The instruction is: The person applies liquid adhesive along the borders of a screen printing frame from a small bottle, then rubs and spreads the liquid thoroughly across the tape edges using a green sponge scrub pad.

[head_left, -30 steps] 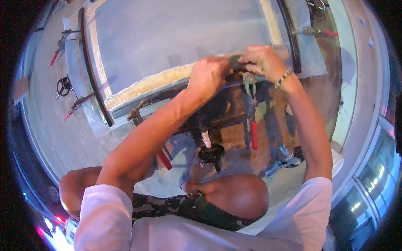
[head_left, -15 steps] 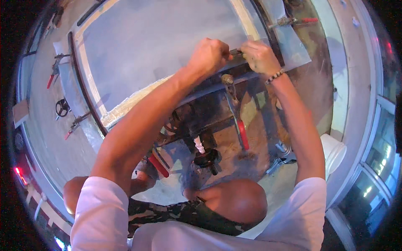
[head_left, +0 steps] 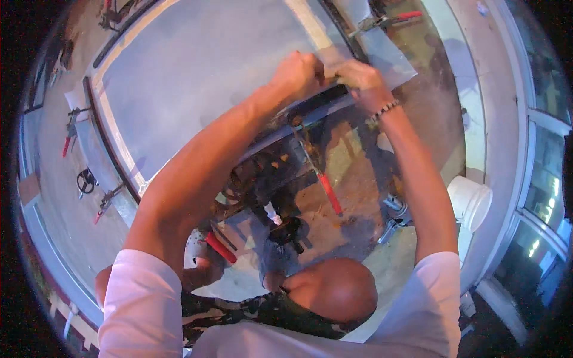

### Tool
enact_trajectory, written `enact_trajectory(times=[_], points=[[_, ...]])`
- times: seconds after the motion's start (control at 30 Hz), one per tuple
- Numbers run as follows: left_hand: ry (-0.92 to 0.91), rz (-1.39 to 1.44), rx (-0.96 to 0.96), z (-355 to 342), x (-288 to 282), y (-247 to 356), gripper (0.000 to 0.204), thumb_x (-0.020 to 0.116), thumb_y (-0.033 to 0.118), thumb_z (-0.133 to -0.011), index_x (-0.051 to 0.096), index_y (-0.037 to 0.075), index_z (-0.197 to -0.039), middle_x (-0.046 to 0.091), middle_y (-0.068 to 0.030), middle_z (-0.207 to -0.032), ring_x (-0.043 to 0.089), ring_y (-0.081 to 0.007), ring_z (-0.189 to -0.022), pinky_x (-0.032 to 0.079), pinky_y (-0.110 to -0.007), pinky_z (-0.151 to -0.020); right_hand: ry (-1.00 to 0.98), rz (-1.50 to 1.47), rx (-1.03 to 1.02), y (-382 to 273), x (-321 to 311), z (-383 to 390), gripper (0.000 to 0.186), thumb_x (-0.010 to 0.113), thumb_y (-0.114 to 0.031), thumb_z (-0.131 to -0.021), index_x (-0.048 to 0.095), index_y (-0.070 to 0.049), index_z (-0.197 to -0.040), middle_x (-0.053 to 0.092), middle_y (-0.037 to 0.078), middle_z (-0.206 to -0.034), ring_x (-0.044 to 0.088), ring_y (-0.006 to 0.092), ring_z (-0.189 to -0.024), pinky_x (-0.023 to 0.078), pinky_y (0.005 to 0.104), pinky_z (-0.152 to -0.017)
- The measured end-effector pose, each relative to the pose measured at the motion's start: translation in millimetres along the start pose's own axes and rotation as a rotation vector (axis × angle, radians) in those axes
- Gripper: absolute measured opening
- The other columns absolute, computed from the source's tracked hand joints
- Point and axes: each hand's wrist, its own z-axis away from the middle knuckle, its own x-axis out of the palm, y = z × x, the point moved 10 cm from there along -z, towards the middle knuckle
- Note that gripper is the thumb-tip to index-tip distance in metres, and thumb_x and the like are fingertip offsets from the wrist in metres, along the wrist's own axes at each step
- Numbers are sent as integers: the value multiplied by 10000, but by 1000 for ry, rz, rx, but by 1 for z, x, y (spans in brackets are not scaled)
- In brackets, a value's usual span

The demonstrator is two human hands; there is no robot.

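Both arms reach forward over the near right corner of a large pale flat panel [head_left: 197, 83], which has tan strips [head_left: 307, 24] along its edges. My left hand [head_left: 298, 74] is closed in a fist at the near edge. Beside it, my right hand [head_left: 359, 77], with a beaded bracelet [head_left: 387, 109] at the wrist, has its fingers pinched and bent toward the left hand. What the fingers hold is too small and blurred to make out. Just below the hands runs a dark bar [head_left: 322, 100] along the panel's near side.
A clamp with a red handle [head_left: 329, 194] stands below the bar; another red handle [head_left: 221, 247] is near my left knee. More clamps [head_left: 388, 21] sit around the frame, and a black handwheel [head_left: 86, 181] is at left. A white bucket [head_left: 468, 203] stands by the right wall.
The view has shifted, so the panel and clamps lie farther left. My hands have moved slightly right relative to the panel, nearer its corner, and both stay closed.
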Motion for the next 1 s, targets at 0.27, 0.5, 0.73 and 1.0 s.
enact_trajectory(times=[0.27,0.5,0.73,1.0], points=[[-2,-27,127,-24,12,25,311,732,350,-848,731,40,-872,707,-184,-831,690,-390,-763,542,-470,-687,-85,156,16,29,-19,4,248,657,12,-733,688,-23,-976,681,135,-990,663,325,-916,541,391,-789],[-5,-175,-37,-61,-19,45,432,703,513,-834,727,120,-1012,731,-146,-931,704,-351,-885,560,-467,-768,42,272,301,13,-89,-27,267,682,-182,-881,719,-51,-1111,710,217,-969,689,378,-910,543,437,-833],[-65,-85,-238,-72,25,-2,448,728,478,-777,731,115,-1040,728,-169,-983,705,-344,-932,564,-458,-808,25,-172,589,-132,-140,38,390,727,-342,-840,713,-13,-1049,711,198,-929,688,346,-927,523,423,-814],[-18,-217,-250,-50,17,-19,308,699,278,-721,720,57,-935,716,-209,-894,699,-392,-875,562,-482,-765,-729,-263,512,-297,-75,82,544,704,-408,-850,611,-29,-1228,637,146,-1013,625,329,-951,510,418,-798]])
